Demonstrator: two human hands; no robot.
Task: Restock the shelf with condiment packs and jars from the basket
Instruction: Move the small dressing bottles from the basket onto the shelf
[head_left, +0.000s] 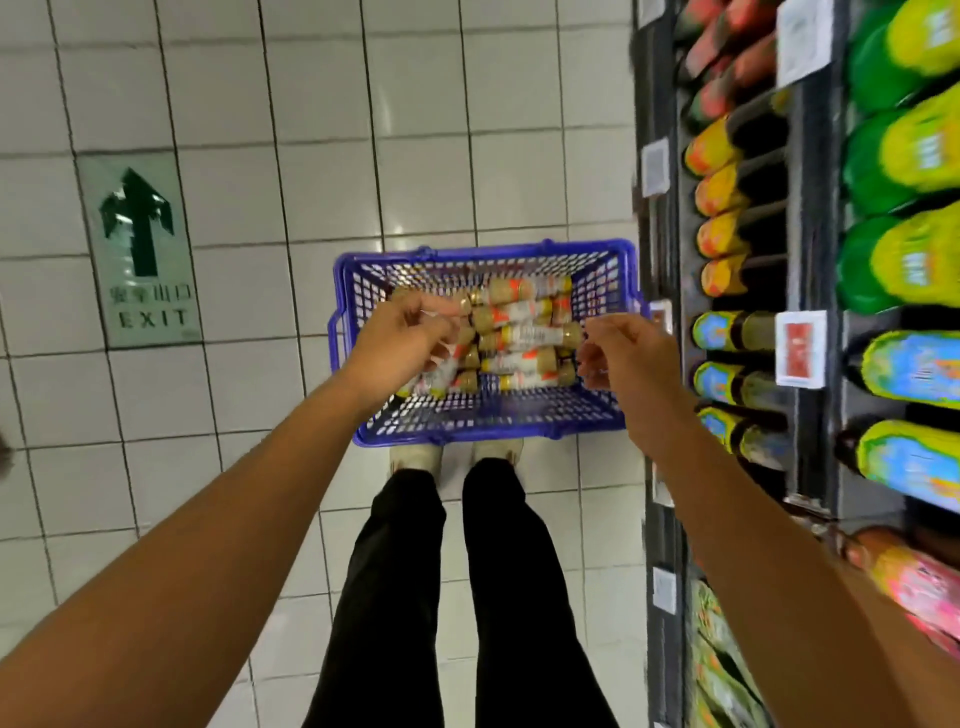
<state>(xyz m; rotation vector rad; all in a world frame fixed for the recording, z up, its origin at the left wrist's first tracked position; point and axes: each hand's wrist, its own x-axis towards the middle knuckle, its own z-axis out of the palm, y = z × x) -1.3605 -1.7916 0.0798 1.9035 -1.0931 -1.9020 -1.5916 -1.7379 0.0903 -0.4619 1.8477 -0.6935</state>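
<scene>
The head-worn camera looks straight down from standing height, onto the blue basket on the tiled floor ahead of the person's shoes. The shelf runs close along the frame's right edge.

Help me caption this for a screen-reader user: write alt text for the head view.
A person's left hand and right hand hover over a blue basket of jars on a tiled floor, beside a shelf of bottles on their right. Blur hides whether either hand holds a jar.

The left hand and right hand are hovering, fingers curled, over jars lying in the blue basket beside the shelf.
</scene>
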